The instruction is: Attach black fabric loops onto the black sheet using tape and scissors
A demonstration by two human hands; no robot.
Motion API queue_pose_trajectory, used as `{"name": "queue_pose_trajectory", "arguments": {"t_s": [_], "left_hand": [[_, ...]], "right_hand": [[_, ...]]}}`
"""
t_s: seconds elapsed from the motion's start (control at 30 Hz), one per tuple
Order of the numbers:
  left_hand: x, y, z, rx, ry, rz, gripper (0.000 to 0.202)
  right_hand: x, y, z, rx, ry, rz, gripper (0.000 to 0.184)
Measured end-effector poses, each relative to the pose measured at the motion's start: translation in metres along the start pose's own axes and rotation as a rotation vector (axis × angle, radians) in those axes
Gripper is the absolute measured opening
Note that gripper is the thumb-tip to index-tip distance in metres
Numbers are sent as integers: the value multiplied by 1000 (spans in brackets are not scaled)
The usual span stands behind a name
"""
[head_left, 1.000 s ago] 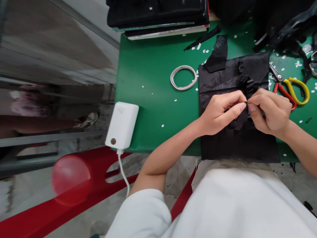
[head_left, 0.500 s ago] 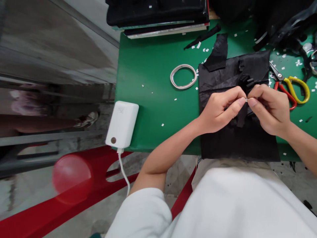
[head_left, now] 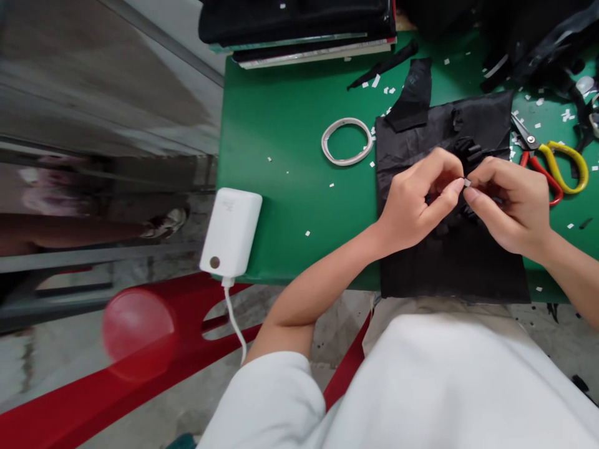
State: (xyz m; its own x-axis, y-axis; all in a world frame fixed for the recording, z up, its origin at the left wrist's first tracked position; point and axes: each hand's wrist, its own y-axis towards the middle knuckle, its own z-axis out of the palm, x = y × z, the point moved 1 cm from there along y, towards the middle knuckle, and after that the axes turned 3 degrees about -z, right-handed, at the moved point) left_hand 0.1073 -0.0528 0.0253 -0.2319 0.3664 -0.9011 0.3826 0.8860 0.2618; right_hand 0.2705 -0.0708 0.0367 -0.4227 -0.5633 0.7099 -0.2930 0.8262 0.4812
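Note:
My left hand and my right hand meet over a black sheet, fingertips almost touching. Thumb and forefinger of each are closed in a pinch. A tiny white piece, much like the scraps on the table, shows between the two pinches. Gathered black strips lie on the sheet just beyond my fingers and are partly hidden by them. To the right of the sheet, scissors with red and yellow handles lie beside my right hand. A black cut piece overlaps the sheet's far left corner.
A flat white ring, like a tape roll, lies on the green table among scattered white scraps. A white power bank with a cable sits at the left edge. Books and black material lie at the back.
The tiny white piece has tilted between my fingertips. My left hand's fingers have risen and bent a little more; my right hand has barely shifted.

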Motion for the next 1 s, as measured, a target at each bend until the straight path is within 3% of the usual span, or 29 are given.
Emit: {"name": "queue_pose_trajectory", "arguments": {"t_s": [0.1,0.3,0.67,1.0], "left_hand": [[2,0,0,-62,31,62,15],[4,5,-4,-74,233,403,7],[8,4,-3,122,390,294,30],[10,2,-2,76,454,347,32]], "right_hand": [[0,0,0,1,6,10,15],[-1,0,0,-10,17,-2,16],[-1,1,1,6,-46,-6,18],[-3,0,2,19,-87,-106,15]]}}
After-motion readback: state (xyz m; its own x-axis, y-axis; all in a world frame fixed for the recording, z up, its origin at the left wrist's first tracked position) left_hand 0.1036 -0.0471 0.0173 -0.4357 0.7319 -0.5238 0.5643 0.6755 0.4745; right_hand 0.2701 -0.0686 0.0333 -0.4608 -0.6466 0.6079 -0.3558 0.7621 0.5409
